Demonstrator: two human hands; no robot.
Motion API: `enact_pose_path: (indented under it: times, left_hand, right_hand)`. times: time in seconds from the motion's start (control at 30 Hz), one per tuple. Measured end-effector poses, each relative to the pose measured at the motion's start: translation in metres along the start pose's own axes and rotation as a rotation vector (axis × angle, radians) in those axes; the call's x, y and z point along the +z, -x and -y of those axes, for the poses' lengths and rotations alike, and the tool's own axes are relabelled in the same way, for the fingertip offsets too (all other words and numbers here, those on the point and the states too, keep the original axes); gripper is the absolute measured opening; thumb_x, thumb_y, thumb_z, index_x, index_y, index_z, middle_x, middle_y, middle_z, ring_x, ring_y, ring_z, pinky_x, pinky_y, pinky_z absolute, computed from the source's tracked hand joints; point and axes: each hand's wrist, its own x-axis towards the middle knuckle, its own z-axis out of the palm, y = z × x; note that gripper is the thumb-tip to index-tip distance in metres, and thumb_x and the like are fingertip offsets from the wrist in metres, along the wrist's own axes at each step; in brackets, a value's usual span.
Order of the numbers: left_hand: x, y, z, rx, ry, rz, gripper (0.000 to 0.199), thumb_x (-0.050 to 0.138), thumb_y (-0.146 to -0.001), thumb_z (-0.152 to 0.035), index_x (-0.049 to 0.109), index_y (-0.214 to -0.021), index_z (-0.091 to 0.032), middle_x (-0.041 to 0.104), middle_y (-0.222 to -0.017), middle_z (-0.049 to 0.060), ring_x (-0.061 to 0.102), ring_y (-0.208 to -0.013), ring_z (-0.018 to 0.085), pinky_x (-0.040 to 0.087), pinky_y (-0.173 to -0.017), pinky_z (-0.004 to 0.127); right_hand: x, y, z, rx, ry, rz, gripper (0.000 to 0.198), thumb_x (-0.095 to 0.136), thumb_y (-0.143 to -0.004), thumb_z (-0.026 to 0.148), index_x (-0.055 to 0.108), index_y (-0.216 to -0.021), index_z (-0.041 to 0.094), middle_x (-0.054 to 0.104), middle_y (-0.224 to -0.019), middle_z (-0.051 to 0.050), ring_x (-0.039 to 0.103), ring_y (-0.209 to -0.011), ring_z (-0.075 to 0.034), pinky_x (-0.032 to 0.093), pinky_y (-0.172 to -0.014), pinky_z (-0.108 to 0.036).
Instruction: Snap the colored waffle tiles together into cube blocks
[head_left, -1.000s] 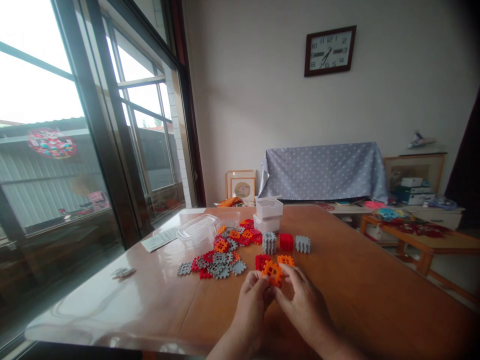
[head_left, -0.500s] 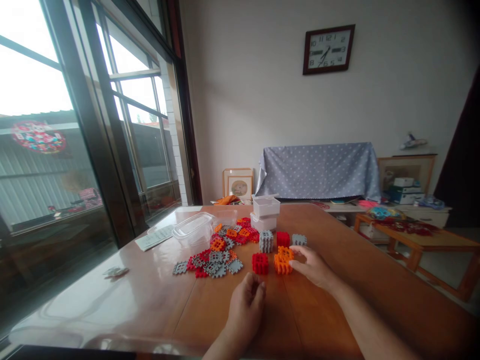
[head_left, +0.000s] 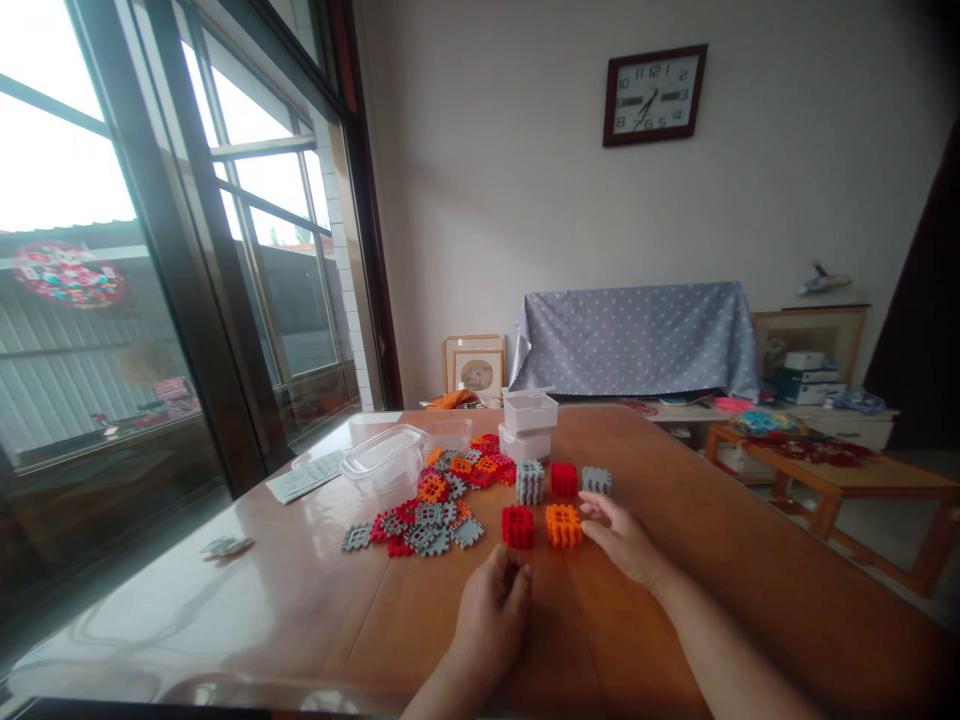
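An orange cube (head_left: 563,525) of interlocking tiles stands on the wooden table (head_left: 675,600), right of a red cube (head_left: 518,526). Behind them stand a grey cube (head_left: 529,482), a red cube (head_left: 564,479) and another grey cube (head_left: 596,481). My right hand (head_left: 620,534) rests just right of the orange cube, fingers apart, holding nothing. My left hand (head_left: 493,610) lies on the table in front of the red cube, fingers loosely curled and empty. A heap of loose red, grey and orange tiles (head_left: 439,500) lies to the left.
Clear plastic containers (head_left: 381,458) and two stacked white boxes (head_left: 529,425) stand behind the tiles. A paper sheet (head_left: 304,479) and a stray grey tile (head_left: 223,546) lie near the window side. A low wooden table (head_left: 847,475) stands to the right.
Both hands held the orange cube a second ago. The right hand set it down beside the red cube and let go; the left hand drew back to the table.
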Motion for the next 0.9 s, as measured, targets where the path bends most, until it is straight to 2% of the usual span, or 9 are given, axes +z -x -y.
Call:
enact_pose_path:
  times: [0.2,0.33,0.67,0.9]
  left_hand:
    - [0.001,-0.003,-0.001,0.0,-0.061,0.018,0.021,0.06,-0.092,-0.04,0.061,-0.08,-0.023,0.064,-0.076,0.002,0.054,-0.071,0.019,0.033,-0.067,0.028]
    - [0.0,-0.003,0.0,0.017,-0.077,0.023,0.021,0.059,-0.093,-0.04,0.061,-0.081,-0.022,0.064,-0.078,0.003,0.055,-0.073,0.019,0.033,-0.067,0.028]
    - [-0.001,-0.003,-0.002,0.029,-0.117,0.012,0.018,0.059,-0.091,-0.034,0.058,-0.077,-0.023,0.065,-0.077,0.002,0.057,-0.072,0.019,0.032,-0.067,0.028]
    - [-0.001,-0.001,0.003,0.032,-0.127,0.001,0.015,0.059,-0.091,-0.032,0.059,-0.079,-0.023,0.066,-0.078,0.003,0.057,-0.073,0.02,0.032,-0.067,0.029]
  right_hand:
    - [-0.001,0.002,-0.007,0.049,0.048,-0.097,0.035,0.056,-0.08,0.037,0.074,-0.105,0.022,0.078,-0.099,-0.006,0.072,-0.096,-0.027,0.056,-0.088,-0.039]
    - [-0.002,0.002,-0.005,0.047,0.081,-0.131,0.03,0.055,-0.079,0.041,0.075,-0.093,0.023,0.078,-0.088,-0.004,0.072,-0.088,-0.027,0.055,-0.085,-0.039]
    - [-0.002,0.002,-0.005,0.021,0.123,-0.14,0.029,0.051,-0.079,0.046,0.07,-0.077,0.025,0.074,-0.077,-0.002,0.068,-0.077,-0.025,0.052,-0.071,-0.033]
    - [-0.002,0.001,-0.015,0.015,0.112,-0.115,0.029,0.051,-0.08,0.046,0.07,-0.078,0.024,0.074,-0.076,-0.002,0.068,-0.078,-0.026,0.052,-0.072,-0.034]
